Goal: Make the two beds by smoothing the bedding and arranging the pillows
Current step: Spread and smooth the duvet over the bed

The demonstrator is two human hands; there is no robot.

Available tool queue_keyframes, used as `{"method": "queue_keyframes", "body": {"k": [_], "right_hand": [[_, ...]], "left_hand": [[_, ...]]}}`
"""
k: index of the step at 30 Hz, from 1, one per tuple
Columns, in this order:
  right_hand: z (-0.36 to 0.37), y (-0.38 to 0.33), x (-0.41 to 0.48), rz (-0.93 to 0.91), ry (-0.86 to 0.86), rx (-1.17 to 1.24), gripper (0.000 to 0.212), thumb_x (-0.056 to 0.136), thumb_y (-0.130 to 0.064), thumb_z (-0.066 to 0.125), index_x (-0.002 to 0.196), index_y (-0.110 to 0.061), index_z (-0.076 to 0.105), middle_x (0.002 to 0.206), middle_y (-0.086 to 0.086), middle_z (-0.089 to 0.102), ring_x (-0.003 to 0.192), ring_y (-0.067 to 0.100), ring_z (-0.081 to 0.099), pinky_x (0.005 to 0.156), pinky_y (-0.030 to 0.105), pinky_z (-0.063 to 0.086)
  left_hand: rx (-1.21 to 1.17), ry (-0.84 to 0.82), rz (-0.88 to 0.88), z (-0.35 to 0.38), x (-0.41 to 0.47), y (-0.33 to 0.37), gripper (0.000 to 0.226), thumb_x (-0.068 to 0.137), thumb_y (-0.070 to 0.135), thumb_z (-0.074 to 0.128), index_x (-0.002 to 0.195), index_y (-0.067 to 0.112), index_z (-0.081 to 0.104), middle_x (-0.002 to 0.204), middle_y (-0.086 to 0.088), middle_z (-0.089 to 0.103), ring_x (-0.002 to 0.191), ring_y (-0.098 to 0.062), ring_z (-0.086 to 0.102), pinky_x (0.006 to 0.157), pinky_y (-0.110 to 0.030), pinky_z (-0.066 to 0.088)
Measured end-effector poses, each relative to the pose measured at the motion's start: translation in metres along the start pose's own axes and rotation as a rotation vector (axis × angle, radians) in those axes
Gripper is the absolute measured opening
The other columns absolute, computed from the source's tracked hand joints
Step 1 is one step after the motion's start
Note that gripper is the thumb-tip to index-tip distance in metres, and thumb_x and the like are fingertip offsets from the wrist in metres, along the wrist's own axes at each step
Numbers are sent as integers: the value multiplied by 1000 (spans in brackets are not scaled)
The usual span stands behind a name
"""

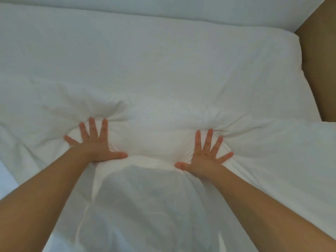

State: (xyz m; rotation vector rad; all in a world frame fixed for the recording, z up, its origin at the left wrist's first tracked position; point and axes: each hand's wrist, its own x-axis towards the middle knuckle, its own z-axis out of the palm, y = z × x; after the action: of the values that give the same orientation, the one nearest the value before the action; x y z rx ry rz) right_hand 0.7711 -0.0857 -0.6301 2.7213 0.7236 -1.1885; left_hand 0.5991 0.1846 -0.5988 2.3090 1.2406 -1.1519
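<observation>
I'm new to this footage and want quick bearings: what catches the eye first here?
Two bare hands stand out in the middle. The left hand and the right hand, fingers spread, press flat into the white duvet, which puckers into creases around each. The white bedding fills nearly the whole view, and only a brown surface shows along the right edge.

no readable txt, no labels, brands or nos. anywhere in view

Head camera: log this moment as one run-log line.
step: smoothing | left hand: flat, fingers spread, pressing white duvet | right hand: flat, fingers spread, pressing duvet | duvet: creased around both hands
</observation>
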Motion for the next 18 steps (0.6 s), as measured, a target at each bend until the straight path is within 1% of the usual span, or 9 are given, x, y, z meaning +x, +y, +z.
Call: {"method": "queue_keyframes", "body": {"k": [2,3,5,7,10,13,14,16,18], "right_hand": [[-7,-7,0,52,-86,18,136,58,-91,55,120,-38,-54,133,4,-63,125,41,-52,87,77,-23],[-10,-9,-2,68,-111,28,136,58,-90,55,119,-38,-55,132,3,-63,124,40,-53,88,77,-23],[-12,-12,-6,93,-145,9,135,60,-90,54,118,-36,-55,131,3,-64,123,41,-54,89,77,-23],[-16,-17,-7,123,-177,-1,132,63,-89,52,119,-34,-55,130,5,-64,125,42,-52,89,77,-22],[-19,-25,-5,160,-175,-25,132,66,-88,49,124,-29,-53,134,8,-61,128,43,-49,95,77,-18],[-18,-30,4,186,-152,-47,129,68,-89,43,124,-24,-54,134,12,-60,129,45,-47,104,77,-13],[-17,-31,6,188,-147,-57,127,67,-91,37,123,-24,-56,134,13,-61,129,46,-46,105,76,-11],[-14,-31,7,189,-138,-75,123,55,-94,18,121,-26,-60,133,12,-62,130,45,-46,105,75,-12],[-12,-31,7,175,-138,-101,121,46,-93,8,123,-27,-58,134,10,-61,131,43,-46,102,73,-19]], "left_hand": [[10,-128,47,-4,6,2,143,49,95,52,118,30,-55,138,-10,-57,137,-40,-39,106,-76,-2],[14,-186,57,-5,10,0,144,50,94,54,115,28,-56,135,-12,-59,135,-42,-40,107,-76,-1],[49,-284,70,-12,18,-4,148,51,93,56,115,22,-57,128,-16,-62,133,-46,-41,107,-76,3],[72,-358,60,-19,24,-2,153,49,92,59,113,19,-59,121,-19,-64,129,-48,-43,105,-78,3],[38,-364,40,-16,27,3,159,45,89,67,108,19,-62,119,-18,-67,126,-46,-48,99,-80,-4],[-25,-330,54,-11,39,6,164,43,85,72,111,21,-63,120,-18,-67,124,-44,-51,99,-81,-6],[-30,-314,60,-11,43,6,165,42,84,72,111,21,-64,120,-19,-67,124,-44,-52,99,-81,-7],[-31,-296,70,-8,52,7,166,41,84,72,111,20,-65,120,-20,-67,123,-44,-52,98,-80,-9],[-37,-287,66,-6,55,8,167,41,84,72,113,20,-64,121,-20,-66,124,-44,-51,98,-79,-10]]}}
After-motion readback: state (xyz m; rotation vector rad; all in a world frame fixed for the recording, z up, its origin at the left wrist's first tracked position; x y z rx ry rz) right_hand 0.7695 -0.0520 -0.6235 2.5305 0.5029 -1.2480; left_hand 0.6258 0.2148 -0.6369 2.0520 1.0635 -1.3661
